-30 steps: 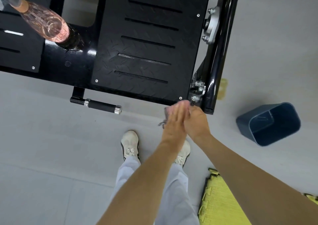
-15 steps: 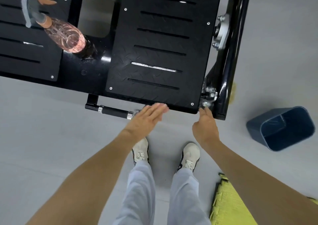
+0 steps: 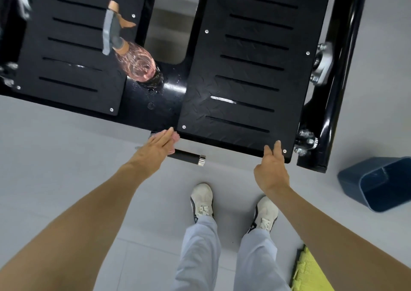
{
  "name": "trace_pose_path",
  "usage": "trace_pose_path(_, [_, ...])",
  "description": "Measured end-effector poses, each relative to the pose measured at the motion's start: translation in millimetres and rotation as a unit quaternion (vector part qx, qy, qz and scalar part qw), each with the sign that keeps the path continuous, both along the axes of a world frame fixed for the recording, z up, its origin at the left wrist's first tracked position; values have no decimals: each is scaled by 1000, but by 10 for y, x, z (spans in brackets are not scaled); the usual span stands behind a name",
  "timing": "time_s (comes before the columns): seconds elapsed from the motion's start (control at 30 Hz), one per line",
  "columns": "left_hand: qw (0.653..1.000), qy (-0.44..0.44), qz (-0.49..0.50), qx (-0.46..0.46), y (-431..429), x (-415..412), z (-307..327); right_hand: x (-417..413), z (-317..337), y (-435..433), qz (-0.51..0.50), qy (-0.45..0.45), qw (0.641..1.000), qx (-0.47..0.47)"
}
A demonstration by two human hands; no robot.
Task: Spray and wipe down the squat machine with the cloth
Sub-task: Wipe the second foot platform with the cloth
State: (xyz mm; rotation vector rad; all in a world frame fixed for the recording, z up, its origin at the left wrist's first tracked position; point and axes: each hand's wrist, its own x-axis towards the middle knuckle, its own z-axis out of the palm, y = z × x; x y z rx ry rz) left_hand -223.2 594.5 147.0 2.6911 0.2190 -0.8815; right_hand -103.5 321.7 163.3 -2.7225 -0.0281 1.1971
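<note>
Down at floor level, the squat machine [image 3: 244, 68] fills the upper part of the view, its two black ribbed footplates lying side by side with a gap between them. The left hand [image 3: 155, 149] lies flat, fingers straight and together, pressing a pink cloth [image 3: 174, 140] against the near edge of the machine, right where the left corner of the right-hand footplate meets the glossy black middle section. Only a small bunch of the cloth shows past the fingers. Just beside that hand, slightly nearer the person, a short black handle with a silver end cap [image 3: 190, 156] sticks out from under the platform.

The right hand [image 3: 272, 170] is loosely open and holds nothing; two of its fingertips touch the near right corner of the same footplate, close to a small silver screw.

A spray bottle [image 3: 133, 61] with pinkish clear liquid, a grey trigger and an orange nozzle stands on the middle section between the footplates, well apart from both hands. Small droplets glisten on the shiny black surface around its base.

On the right, the machine's black upright frame carries silver bolts and a bracket. Beyond it, a dark blue bin [image 3: 378, 184] lies tipped on the grey floor [image 3: 66, 157]. A yellow-green foam mat [image 3: 313, 273] shows at the bottom right corner. The person's white shoes and pale trousers stand between the two arms.
</note>
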Motion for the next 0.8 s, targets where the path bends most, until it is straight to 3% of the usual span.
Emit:
trace_pose_path(0.1, [978,-33,202,-38,-101,110,109,32,101,125,17,18,1000,-13])
trace_pose_path(0.3, [956,-97,242,-135,-405,612,136,199,167,198,-1,38,999,-4])
trace_pose_path(0.4, [957,-111,254,-85,-532,773,25,249,92,152,-18,34,999,20])
trace_pose_path(0.47, [939,-98,325,-55,-591,835,-36,278,44,95,-32,26,998,43])
trace_pose_path(0.5, [909,-115,393,-82,-637,886,-46,293,20,62,-46,23,997,59])
trace_pose_path(0.53, [850,-122,485,-166,-707,943,-27,301,6,23,-61,18,995,77])
trace_pose_path(0.6, [675,-96,634,-364,-902,1033,83,333,4,-44,-82,7,988,132])
trace_pose_path(0.63, [631,-57,663,-400,-971,1041,115,356,17,-50,-102,15,981,166])
trace_pose_path(0.73, [661,67,627,-407,-1089,1051,194,545,134,15,-268,142,919,251])
trace_pose_path(0.8, [640,92,617,-447,-1161,1111,275,732,223,57,-364,249,849,289])
